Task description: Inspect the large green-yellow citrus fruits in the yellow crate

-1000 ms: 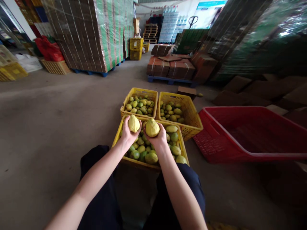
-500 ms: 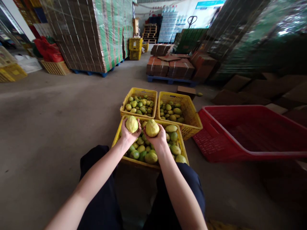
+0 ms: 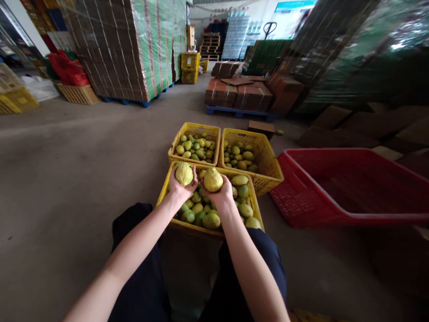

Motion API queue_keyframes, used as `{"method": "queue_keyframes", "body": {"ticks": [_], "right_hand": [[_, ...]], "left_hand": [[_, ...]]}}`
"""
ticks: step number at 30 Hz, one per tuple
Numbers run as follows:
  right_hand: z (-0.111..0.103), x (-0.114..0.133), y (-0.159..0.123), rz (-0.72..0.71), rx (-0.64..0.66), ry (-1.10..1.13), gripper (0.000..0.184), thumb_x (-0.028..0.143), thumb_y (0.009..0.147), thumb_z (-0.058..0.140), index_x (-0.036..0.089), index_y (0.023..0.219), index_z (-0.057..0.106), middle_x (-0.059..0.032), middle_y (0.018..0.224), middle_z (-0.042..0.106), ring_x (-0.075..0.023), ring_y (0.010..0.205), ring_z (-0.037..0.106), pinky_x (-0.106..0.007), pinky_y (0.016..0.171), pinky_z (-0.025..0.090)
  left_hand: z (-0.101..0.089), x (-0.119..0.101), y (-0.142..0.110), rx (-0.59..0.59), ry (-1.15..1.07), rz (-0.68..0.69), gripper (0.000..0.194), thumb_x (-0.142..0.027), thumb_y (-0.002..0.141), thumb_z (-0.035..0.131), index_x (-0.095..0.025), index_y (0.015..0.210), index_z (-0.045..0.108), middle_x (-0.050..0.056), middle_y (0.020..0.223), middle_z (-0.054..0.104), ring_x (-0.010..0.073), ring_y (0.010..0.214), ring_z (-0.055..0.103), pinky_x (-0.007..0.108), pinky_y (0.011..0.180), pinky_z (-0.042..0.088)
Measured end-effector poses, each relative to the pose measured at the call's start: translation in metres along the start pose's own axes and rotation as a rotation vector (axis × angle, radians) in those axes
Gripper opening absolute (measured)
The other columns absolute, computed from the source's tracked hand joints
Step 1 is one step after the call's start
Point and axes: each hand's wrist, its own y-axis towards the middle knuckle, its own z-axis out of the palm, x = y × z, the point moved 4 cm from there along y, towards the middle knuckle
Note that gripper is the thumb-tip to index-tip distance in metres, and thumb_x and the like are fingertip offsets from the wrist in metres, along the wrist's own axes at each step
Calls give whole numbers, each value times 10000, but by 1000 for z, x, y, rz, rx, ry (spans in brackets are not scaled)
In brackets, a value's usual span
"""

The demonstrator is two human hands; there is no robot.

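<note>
My left hand (image 3: pixel 182 188) is closed around a lumpy yellow-green fruit (image 3: pixel 184 174), cupping it from below with the fingers curled on its right side. A yellower, lumpy fruit (image 3: pixel 213 180), narrower at the top, rests in my right hand (image 3: pixel 219 195), whose fingers wrap its underside and sides. The two hands are side by side, slightly apart, above a yellow crate (image 3: pixel 256 203). Inside that crate lie several green and yellow fruits (image 3: pixel 211 220), partly hidden by my hands and forearms.
Behind the near crate stand two more yellow crates of similar fruit, one at left (image 3: pixel 192 126) and one at right (image 3: pixel 268 163). A large red crate (image 3: pixel 311 203) is on the right. Strapped cardboard (image 3: pixel 221 94) lies on a blue pallet (image 3: pixel 237 112). Wrapped stacks (image 3: pixel 107 49) rise farther back.
The fruit in my left hand has turned slightly, showing more green on its right side. Both hands keep nearly the same place and hold.
</note>
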Motion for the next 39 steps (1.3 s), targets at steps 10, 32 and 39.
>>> {"method": "queue_keyframes", "body": {"ticks": [10, 32, 39], "right_hand": [[2, -1, -5, 30, -20, 25, 169, 293, 917, 484, 247, 947, 644, -21, 683, 693, -214, 586, 672, -327, 472, 610], [3, -1, -8, 34, -31, -11, 173, 300, 906, 477, 243, 952, 634, -18, 684, 687, -206, 568, 661, -320, 442, 596], [3, -2, -9, 41, -38, -7, 173, 299, 891, 482, 256, 958, 636, -11, 691, 689, -206, 579, 670, -311, 441, 601]], "left_hand": [[-1, 0, 0, -9, -9, 10, 381, -385, 952, 519, -129, 1167, 702, 81, 802, 734, 184, 583, 663, 257, 480, 466], [-2, 0, 2, 23, -5, 22, 354, -398, 971, 497, -151, 1124, 699, 81, 827, 738, 185, 600, 675, 262, 487, 480], [-3, -1, 3, 29, -7, 9, 361, -409, 975, 491, -155, 1131, 693, 76, 822, 734, 183, 596, 669, 263, 494, 480]]}}
